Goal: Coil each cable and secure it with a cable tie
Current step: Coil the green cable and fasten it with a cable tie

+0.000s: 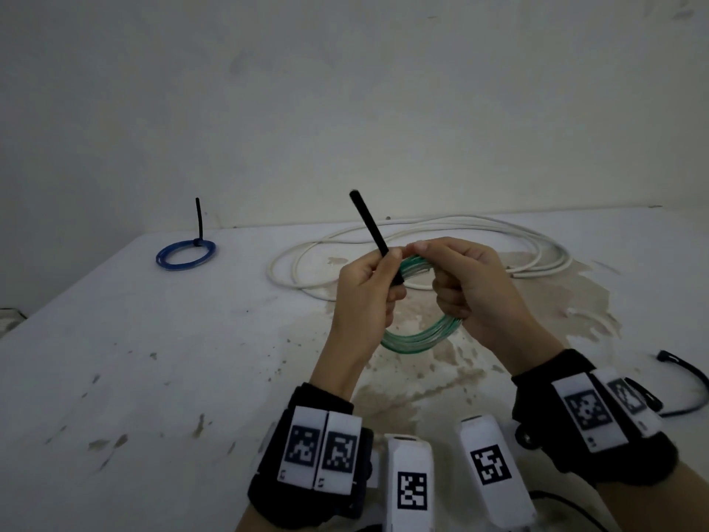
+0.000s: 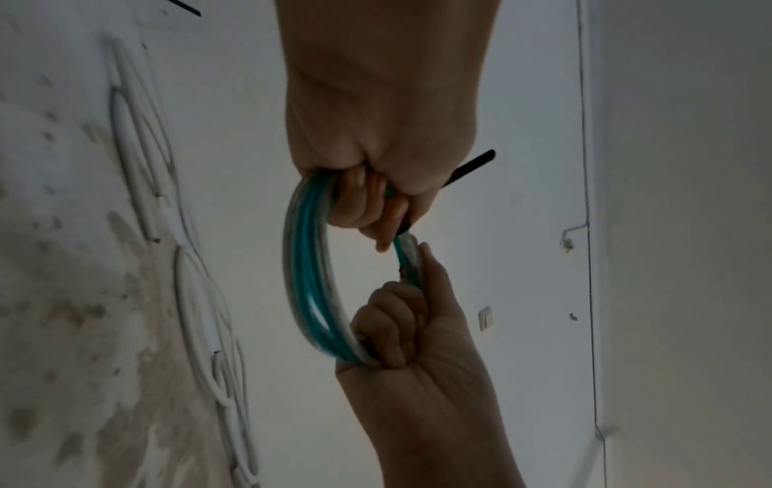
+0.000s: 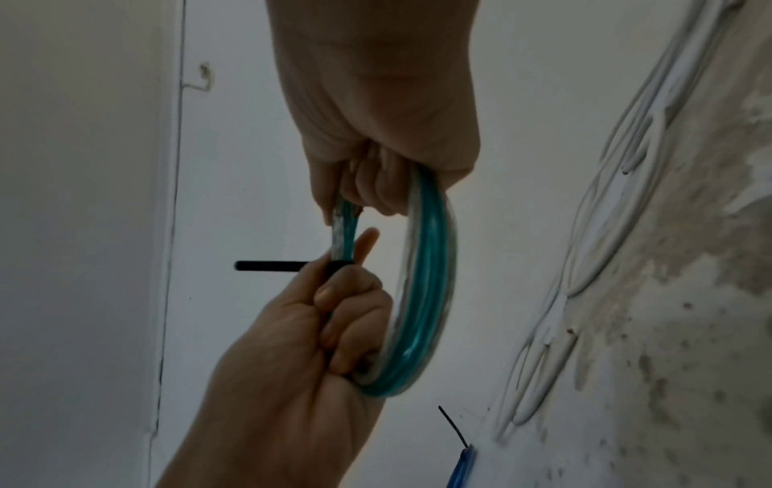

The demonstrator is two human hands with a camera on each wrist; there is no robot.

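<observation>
Hanging in mid-frame above the bench, the green cable was wound into a small round coil of several glossy, translucent teal turns lying tightly side by side. A black cable tie crossed the coil's upper left part, its stiff free end slanting up toward the upper left of the head view. The left hand held a narrow grip, fingers curled round the coil's left side with the tie pinched against the strands. The right hand gripped the coil's right side in a closed fist, thumb and forefinger reaching to the top of the coil just beside the tie.

Behind the hands, a white cable lay in loose, wide loops across the middle of the bench. At the left of the frame, a blue cable lay flat as a small neat ring, already bound by a black tie whose tail stood upright. At the right edge, a spare black tie lay curved on the stained white surface.
</observation>
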